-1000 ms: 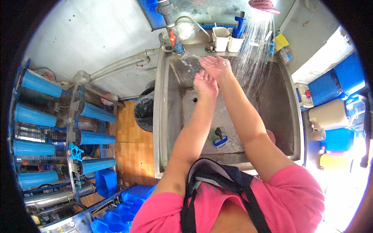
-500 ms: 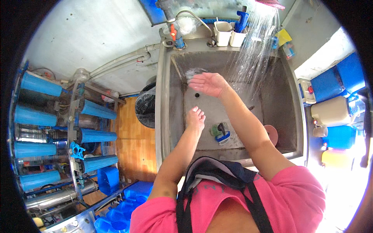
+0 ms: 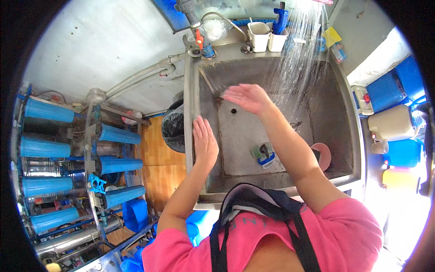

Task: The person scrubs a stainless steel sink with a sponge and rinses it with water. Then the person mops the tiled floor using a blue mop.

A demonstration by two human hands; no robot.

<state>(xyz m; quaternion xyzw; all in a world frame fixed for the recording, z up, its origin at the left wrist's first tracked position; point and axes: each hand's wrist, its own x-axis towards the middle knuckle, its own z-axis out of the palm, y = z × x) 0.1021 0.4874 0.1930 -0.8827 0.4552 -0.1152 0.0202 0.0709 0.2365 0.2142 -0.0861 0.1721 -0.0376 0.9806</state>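
My right hand hovers over the far left part of the metal sink, holding nothing. Its fingers are stretched out and slightly blurred at the tips. On the sink's left rim rests my left hand, laid flat with its fingers extended and nothing in them. Water streams down in many jets from a pink shower head at the top right. A blue-edged brush with a dark handle lies on the sink floor beside a green pad. The round drain hole is below my right hand.
A pink round bowl leans in the sink's near right corner. White holders and a red-handled valve stand along the back. Left of the sink are a black-lined bin and blue filter housings; jugs stand right.
My left hand has moved left from above the sink onto its left rim, and its curled fingers have straightened. My right hand stays over the sink; the splash at its fingertips has shrunk.
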